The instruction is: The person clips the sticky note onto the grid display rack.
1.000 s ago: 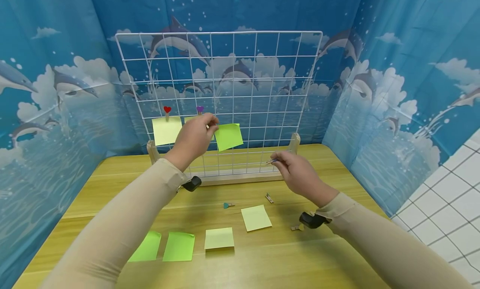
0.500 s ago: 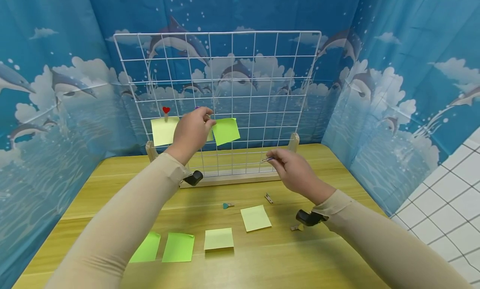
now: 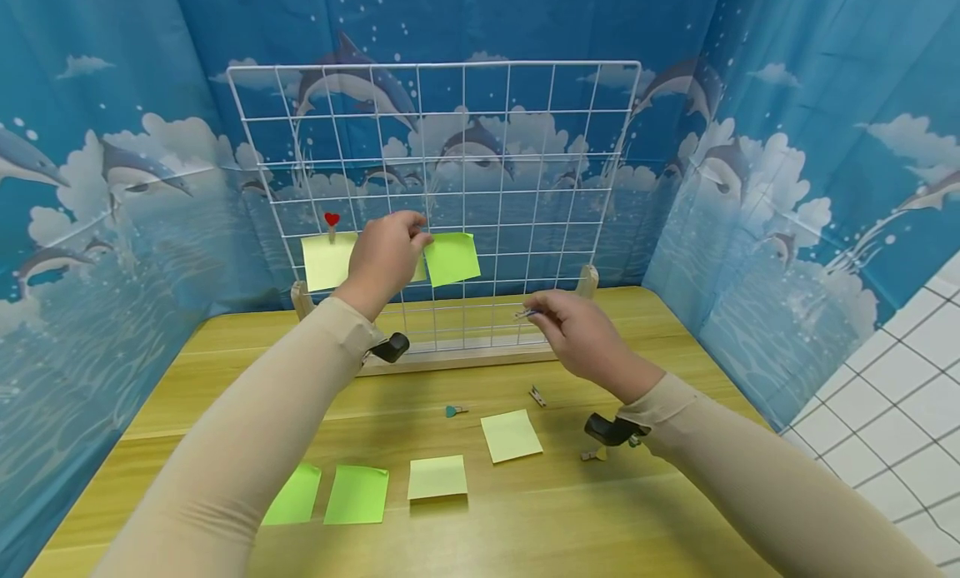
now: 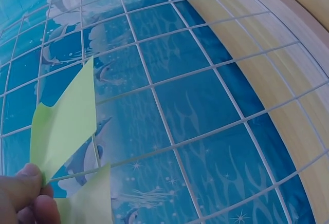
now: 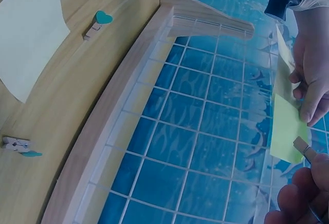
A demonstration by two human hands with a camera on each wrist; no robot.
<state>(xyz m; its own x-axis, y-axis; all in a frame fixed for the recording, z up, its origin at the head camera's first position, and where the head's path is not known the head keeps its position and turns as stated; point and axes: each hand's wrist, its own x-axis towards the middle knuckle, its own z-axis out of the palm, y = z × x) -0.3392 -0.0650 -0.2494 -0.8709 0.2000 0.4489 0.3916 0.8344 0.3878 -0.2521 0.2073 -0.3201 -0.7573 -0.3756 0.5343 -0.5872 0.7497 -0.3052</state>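
With thumb and fingers my left hand (image 3: 386,257) pinches a bright green sticky note (image 3: 453,260) by its upper left corner, in front of the white wire grid (image 3: 507,112). My right hand (image 3: 588,336) holds a small wooden clothespin (image 5: 302,146), lower and to the right of that note. A pale yellow note (image 3: 322,268) hangs on the grid from a clothespin with a red heart (image 3: 332,219). Another pale yellow note (image 3: 421,271) is mostly hidden behind my left hand.
On the wooden table (image 3: 525,528) lie green notes (image 3: 357,495), pale yellow notes (image 3: 512,435) and several clothespins, one with a teal heart (image 3: 454,411) and one with a yellow heart (image 3: 596,454). Wooden feet (image 3: 590,280) carry the grid; a dolphin curtain (image 3: 787,103) surrounds the table.
My left hand has risen a little with the green note, which now sits higher and slightly left. My right hand has moved left and up with the clothespin.
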